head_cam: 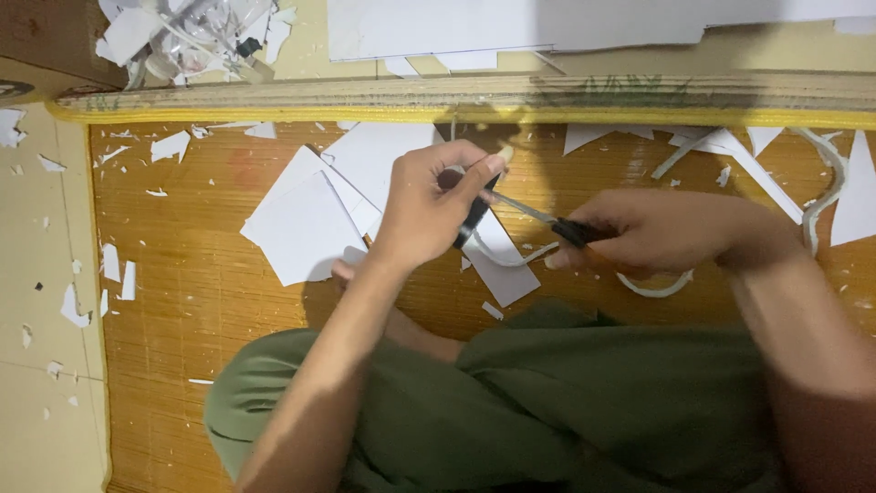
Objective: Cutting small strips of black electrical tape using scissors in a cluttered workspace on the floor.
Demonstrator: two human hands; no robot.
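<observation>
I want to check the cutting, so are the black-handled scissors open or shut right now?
Cannot tell: the black-handled scissors show one thin metal blade line between the left hand and right hand.

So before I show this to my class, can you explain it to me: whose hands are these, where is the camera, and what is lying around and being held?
There is no machine here. The single picture comes from a camera worn on a person's head, looking down at their own two hands and green-clothed lap. They sit on a woven bamboo mat with a yellow edge. The left hand grips a small dark object that I cannot identify. The right hand holds a black-handled tool with a thin metal blade pointing at it, perhaps a knife. White sheets of paper or card, curved white strips and many small scraps lie on the mat.
</observation>
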